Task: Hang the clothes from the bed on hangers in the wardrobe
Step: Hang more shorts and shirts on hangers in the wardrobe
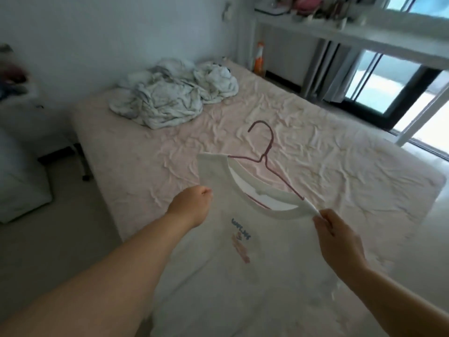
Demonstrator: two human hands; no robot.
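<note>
I hold a white T-shirt [243, 263] with a small blue and pink print up over the near end of the bed [315, 171]. A dark red wire hanger [266, 152] sits partly inside its collar, hook pointing up and away. My left hand [194, 205] grips the shirt at the left side of the collar; its fingers are hidden behind the cloth. My right hand [337, 234] pinches the right end of the collar. The wardrobe is not in view.
A crumpled white and grey heap of bedding or clothes [170, 96] lies at the far end of the bed. A white shelf [352, 32] with small items runs along the window at right. An orange bottle [259, 58] stands by the far wall.
</note>
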